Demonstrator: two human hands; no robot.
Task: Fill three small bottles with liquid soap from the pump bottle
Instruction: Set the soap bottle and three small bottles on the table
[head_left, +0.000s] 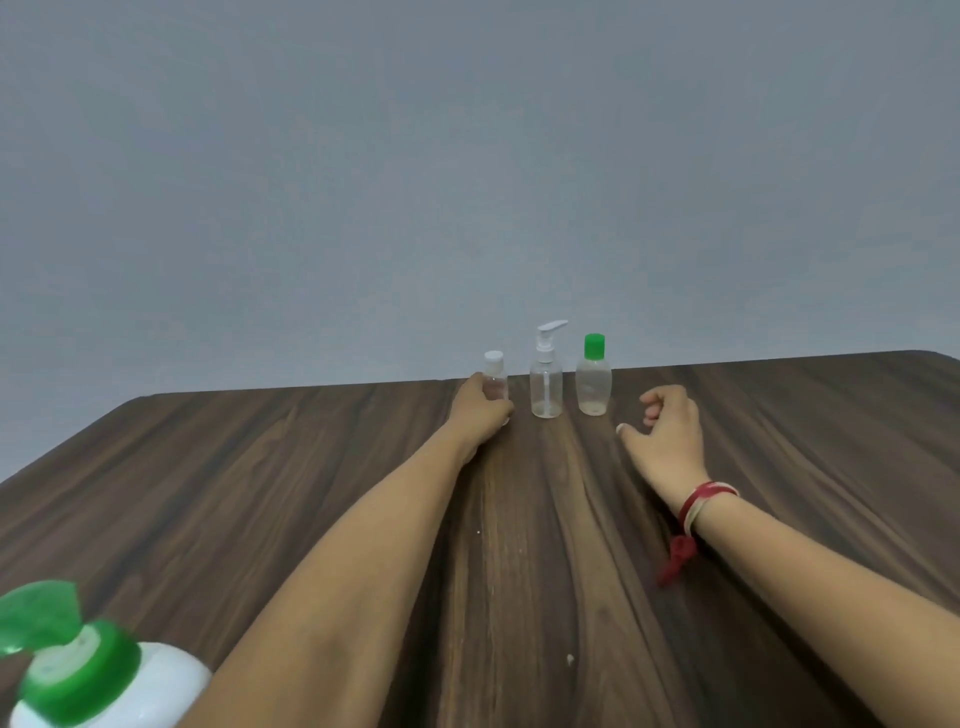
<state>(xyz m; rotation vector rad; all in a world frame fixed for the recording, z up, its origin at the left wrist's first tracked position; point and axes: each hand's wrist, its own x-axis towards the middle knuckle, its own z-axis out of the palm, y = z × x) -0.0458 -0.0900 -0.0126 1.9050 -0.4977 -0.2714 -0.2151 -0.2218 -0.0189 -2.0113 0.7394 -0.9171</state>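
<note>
Three small clear bottles stand in a row near the table's far edge. The leftmost, a white-capped bottle (494, 376), is wrapped by my left hand (480, 408) around its lower part. Beside it stands a small bottle with a white pump top (546, 384), then a rounder bottle with a green cap (594, 379). My right hand (667, 431) rests on the table to the right of the row, fingers loosely curled, holding nothing. A large white soap bottle with a green flip cap standing open (88, 675) sits at the near left corner.
The dark wooden table (260, 493) stretches across the view, with a plain grey wall behind it. A red thread band circles my right wrist (698, 506). A small white speck lies on the wood near the front (570, 660).
</note>
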